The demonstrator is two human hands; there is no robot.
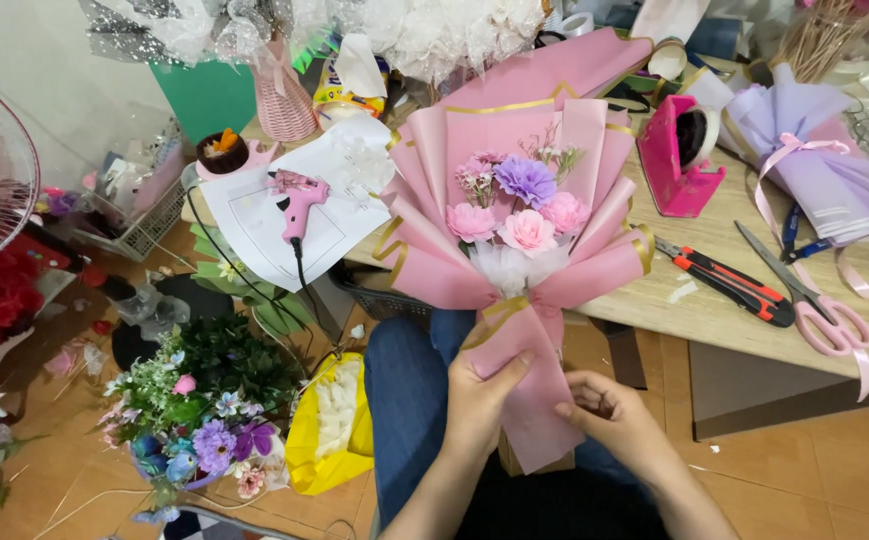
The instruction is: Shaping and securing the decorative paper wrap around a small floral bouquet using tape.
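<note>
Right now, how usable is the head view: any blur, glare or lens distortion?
Head view: even, soft light; the pink bouquet and both hands, left hand and right hand, are sharp. Wide-angle bending shows at the edges, where the table slants. White netting at the top is slightly overexposed.

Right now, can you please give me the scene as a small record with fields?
Left hand: grips the pink wrapped stem of the bouquet
Right hand: pinches the wrap's lower edge
Bouquet flowers: pink and purple, tied with gold ribbon
Wooden table: pink glue gun, pink tape dispenser, pink-handled scissors, orange-and-black cutter, lilac bouquet
Floor: yellow bag, loose flowers
</note>
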